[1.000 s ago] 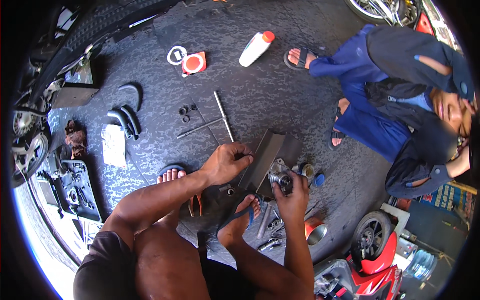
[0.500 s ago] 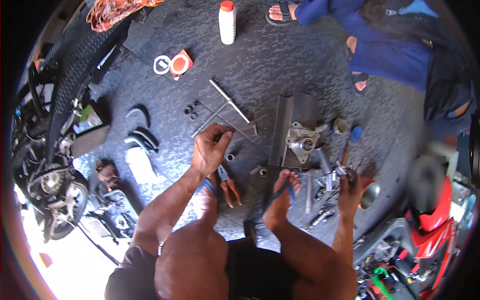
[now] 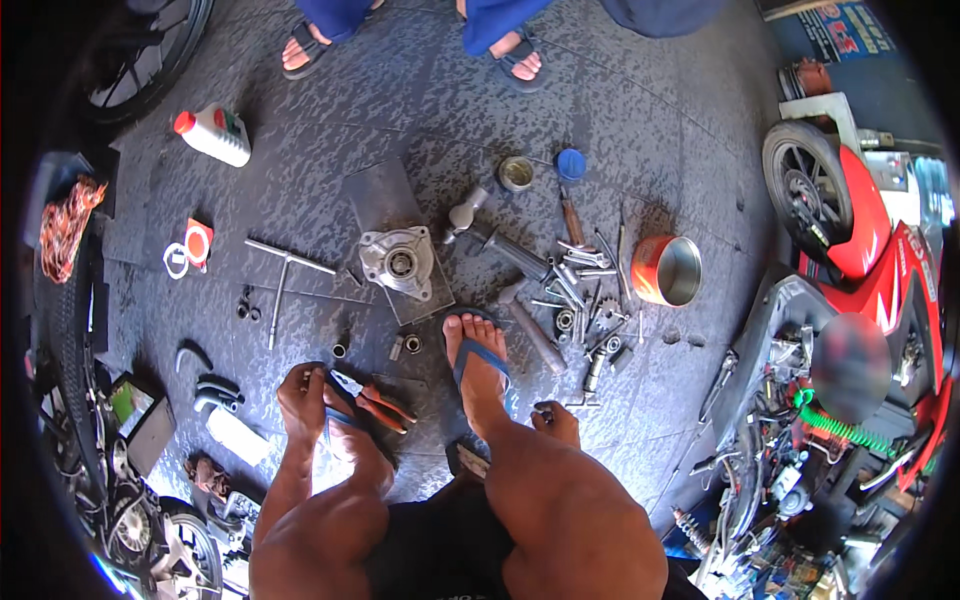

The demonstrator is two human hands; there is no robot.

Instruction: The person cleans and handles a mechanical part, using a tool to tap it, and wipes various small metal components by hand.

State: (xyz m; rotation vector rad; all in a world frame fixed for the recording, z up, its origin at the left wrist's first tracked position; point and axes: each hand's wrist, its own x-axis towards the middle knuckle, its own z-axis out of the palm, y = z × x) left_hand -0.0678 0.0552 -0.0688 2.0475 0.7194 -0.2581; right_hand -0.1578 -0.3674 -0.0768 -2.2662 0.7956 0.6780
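Note:
My left hand (image 3: pixel 300 402) hovers by my left foot with its fingers pinched together; whatever they hold is hidden. Right beside it lie pliers with orange handles (image 3: pixel 384 407). My right hand (image 3: pixel 560 424), partly behind my right knee, has curled fingers around something small and dark that I cannot make out. Just beyond that hand are a hammer (image 3: pixel 535 330) and a heap of sockets and wrenches (image 3: pixel 585 270). Ahead of my feet, a round-bored cast metal housing (image 3: pixel 398 262) rests on a dark flat plate (image 3: pixel 385 190).
A T-handle wrench (image 3: pixel 288 262) lies left of the housing. An orange-red tin (image 3: pixel 655 270) tips open on the right, near a blue cap (image 3: pixel 570 164). A white bottle (image 3: pixel 215 135) lies far left. Motorcycle parts line both sides; another person's sandalled feet (image 3: pixel 520 62) stand ahead.
My view has swung to the right. My right hand has drawn back from the tools to beside my knee, and my left hand has come back from the T-handle wrench toward the pliers.

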